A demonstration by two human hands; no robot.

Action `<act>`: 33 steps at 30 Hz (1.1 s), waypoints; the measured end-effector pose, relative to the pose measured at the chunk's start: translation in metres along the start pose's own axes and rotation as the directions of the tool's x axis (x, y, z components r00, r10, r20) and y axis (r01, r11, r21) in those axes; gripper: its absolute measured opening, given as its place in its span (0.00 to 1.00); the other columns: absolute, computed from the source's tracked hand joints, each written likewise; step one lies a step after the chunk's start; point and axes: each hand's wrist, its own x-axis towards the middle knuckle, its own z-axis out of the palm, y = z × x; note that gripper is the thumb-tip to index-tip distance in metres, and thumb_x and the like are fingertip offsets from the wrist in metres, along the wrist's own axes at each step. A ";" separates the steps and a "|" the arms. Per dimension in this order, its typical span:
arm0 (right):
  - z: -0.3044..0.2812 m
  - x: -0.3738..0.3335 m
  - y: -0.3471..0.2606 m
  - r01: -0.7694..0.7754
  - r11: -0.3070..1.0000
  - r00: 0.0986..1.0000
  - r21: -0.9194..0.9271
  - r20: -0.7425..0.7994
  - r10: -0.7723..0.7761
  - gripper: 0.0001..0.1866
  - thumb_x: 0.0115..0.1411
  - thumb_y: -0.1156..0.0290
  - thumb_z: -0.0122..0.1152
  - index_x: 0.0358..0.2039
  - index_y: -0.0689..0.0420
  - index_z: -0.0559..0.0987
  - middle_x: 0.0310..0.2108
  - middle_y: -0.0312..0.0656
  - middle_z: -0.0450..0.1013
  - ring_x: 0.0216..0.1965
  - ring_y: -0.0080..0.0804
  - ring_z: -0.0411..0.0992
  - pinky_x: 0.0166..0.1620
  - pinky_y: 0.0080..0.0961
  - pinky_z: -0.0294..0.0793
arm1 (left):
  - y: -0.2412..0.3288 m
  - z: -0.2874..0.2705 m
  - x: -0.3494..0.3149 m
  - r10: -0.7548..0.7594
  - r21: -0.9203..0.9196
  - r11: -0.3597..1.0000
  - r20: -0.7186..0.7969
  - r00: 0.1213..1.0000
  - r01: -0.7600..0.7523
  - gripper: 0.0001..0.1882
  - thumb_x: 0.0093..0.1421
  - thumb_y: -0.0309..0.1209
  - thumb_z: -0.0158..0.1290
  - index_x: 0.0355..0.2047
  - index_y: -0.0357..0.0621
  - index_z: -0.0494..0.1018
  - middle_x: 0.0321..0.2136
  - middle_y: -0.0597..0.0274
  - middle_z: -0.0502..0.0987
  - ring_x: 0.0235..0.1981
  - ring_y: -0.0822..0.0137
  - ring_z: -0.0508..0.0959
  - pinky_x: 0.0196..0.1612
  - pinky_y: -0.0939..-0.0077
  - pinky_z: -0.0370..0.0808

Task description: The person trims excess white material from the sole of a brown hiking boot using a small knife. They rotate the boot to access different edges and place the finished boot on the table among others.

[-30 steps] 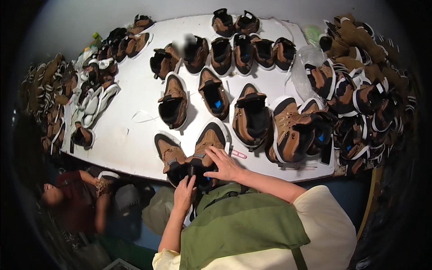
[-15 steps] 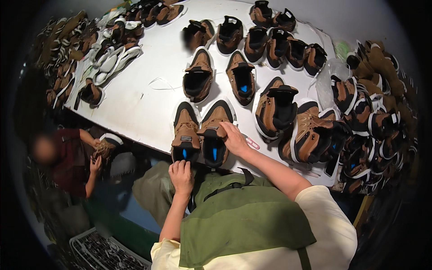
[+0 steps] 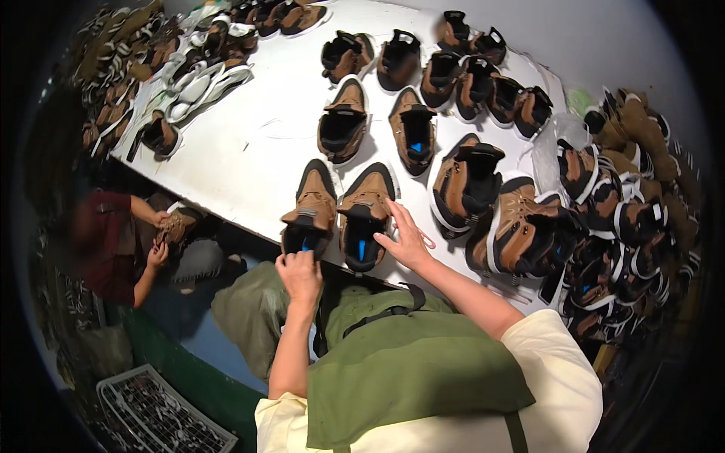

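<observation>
Two brown shoes with black toes and white soles stand side by side at the table's near edge, toes pointing away. My left hand (image 3: 300, 276) is closed at the heel collar of the left shoe (image 3: 313, 198), fingers bent over its rim. Beside the right shoe (image 3: 370, 192), my right hand (image 3: 406, 240) is open, fingers stretched along its outer side. Blue patches show inside both shoes. Partly covered by my right hand is a flat pink piece (image 3: 427, 240).
Further back on the white table (image 3: 226, 158) stand several similar shoes (image 3: 399, 60). More shoes (image 3: 521, 226) crowd the right edge, near a clear plastic bag (image 3: 550, 147). White soles (image 3: 198, 90) lie at far left. Below left, a co-worker (image 3: 113, 249) holds a shoe; a wire basket (image 3: 162, 411) sits lower.
My right hand has slid from the right shoe's tongue to its outer side, fingers straighter. My left hand has come up over the left shoe's heel, and that shoe has shifted slightly.
</observation>
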 end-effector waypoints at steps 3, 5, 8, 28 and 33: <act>-0.004 0.000 0.009 0.039 0.995 0.999 0.092 -0.019 -0.038 0.40 0.53 0.61 0.63 0.66 0.51 0.59 0.63 0.51 0.55 0.64 0.51 0.56 0.64 0.40 0.56 | -0.013 -0.019 -0.008 -0.085 -0.151 0.986 -0.114 0.990 0.067 0.13 0.45 0.30 0.63 0.25 0.41 0.70 0.24 0.55 0.71 0.31 0.53 0.71 0.44 0.58 0.67; -0.011 0.003 0.010 0.074 0.995 0.997 0.064 -0.025 -0.073 0.41 0.52 0.65 0.63 0.66 0.52 0.59 0.63 0.47 0.56 0.62 0.44 0.57 0.60 0.36 0.61 | -0.020 -0.043 -0.019 -0.171 -0.266 0.955 -0.142 0.975 0.129 0.17 0.47 0.30 0.65 0.21 0.37 0.65 0.21 0.50 0.66 0.26 0.50 0.67 0.33 0.60 0.67; -0.019 0.013 -0.002 0.111 0.992 0.994 0.068 -0.012 -0.110 0.41 0.49 0.67 0.63 0.64 0.52 0.60 0.62 0.46 0.57 0.63 0.44 0.55 0.62 0.37 0.59 | -0.025 -0.085 -0.035 -0.376 -0.546 0.775 0.006 0.926 0.319 0.14 0.48 0.25 0.64 0.24 0.34 0.68 0.22 0.55 0.67 0.27 0.57 0.68 0.35 0.69 0.67; 0.022 0.010 0.014 0.433 0.862 0.878 -0.263 -0.091 -0.469 0.17 0.43 0.77 0.64 0.37 0.53 0.81 0.44 0.40 0.67 0.48 0.39 0.66 0.51 0.36 0.68 | 0.046 -0.077 -0.016 -0.297 -0.592 0.758 0.061 0.953 0.274 0.12 0.50 0.25 0.63 0.26 0.34 0.69 0.22 0.58 0.69 0.27 0.61 0.68 0.35 0.69 0.67; 0.031 -0.001 0.026 0.307 0.950 0.951 -0.050 -0.002 -0.308 0.32 0.45 0.72 0.62 0.55 0.54 0.73 0.58 0.46 0.63 0.63 0.45 0.56 0.64 0.38 0.58 | 0.063 -0.089 -0.003 -0.217 -0.430 0.877 0.048 0.975 0.217 0.15 0.50 0.29 0.65 0.24 0.35 0.68 0.21 0.56 0.68 0.27 0.56 0.67 0.35 0.66 0.66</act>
